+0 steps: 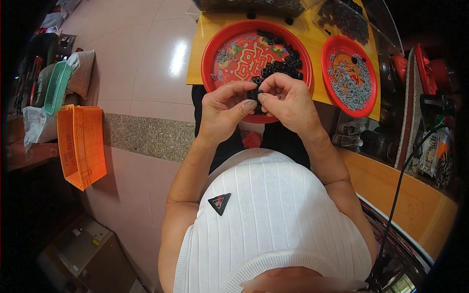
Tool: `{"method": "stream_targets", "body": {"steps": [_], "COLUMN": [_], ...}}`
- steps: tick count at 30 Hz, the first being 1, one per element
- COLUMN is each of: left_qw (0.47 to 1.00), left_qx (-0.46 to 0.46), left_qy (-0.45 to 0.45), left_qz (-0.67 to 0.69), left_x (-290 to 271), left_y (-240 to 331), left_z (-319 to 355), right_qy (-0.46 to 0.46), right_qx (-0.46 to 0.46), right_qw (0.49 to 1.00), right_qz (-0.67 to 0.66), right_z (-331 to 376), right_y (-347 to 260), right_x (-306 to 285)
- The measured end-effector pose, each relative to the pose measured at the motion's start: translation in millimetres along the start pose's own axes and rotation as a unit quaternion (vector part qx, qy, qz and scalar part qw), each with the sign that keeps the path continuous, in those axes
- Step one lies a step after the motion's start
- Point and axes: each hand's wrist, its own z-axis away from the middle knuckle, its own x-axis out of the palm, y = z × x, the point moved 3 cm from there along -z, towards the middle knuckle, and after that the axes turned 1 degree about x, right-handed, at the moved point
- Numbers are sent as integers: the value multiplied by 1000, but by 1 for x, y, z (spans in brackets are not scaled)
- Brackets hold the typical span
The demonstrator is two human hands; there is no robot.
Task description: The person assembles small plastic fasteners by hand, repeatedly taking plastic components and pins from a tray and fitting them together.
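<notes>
Both hands meet over the near rim of a large round red tray (207,56) with a printed floral pattern. My left hand (225,108) is closed, thumb and fingertips pinched around a small black part (259,92). Against the same spot my right hand (291,101) pinches with thumb and forefinger; the fingers hide most of what is between them. A heap of small black ring-like parts (288,64) lies in the tray, just beyond my fingers and along its right side. Several small silver screws (226,52) are scattered on the tray's left side.
A smaller red tray (326,49) full of silver screws (352,88) stands to the right on the yellow wooden table (196,58). Clear bins of black parts (342,24) sit at the back. Orange crates (83,146) and a green basket (56,88) are at the left.
</notes>
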Motion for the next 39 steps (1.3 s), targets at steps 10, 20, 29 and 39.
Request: {"method": "stream_targets", "body": {"steps": [10, 20, 29, 39], "left_qw": [1000, 998, 988, 996], "left_qx": [-9, 35, 76, 61], "left_qy": [9, -7, 3, 14], "left_qz": [27, -52, -135, -61], "left_x": [-3, -2, 2, -2], "left_y": [-3, -4, 3, -1], "left_z": [1, 2, 2, -1], "right_qy": [-42, -179, -200, -231], "right_qx": [39, 20, 39, 48], "right_qw": [996, 945, 945, 929], "right_qz": [-70, -274, -254, -285], "right_z": [-5, -14, -19, -26], "right_y": [7, 29, 32, 26], "right_x": [-1, -2, 1, 1]}}
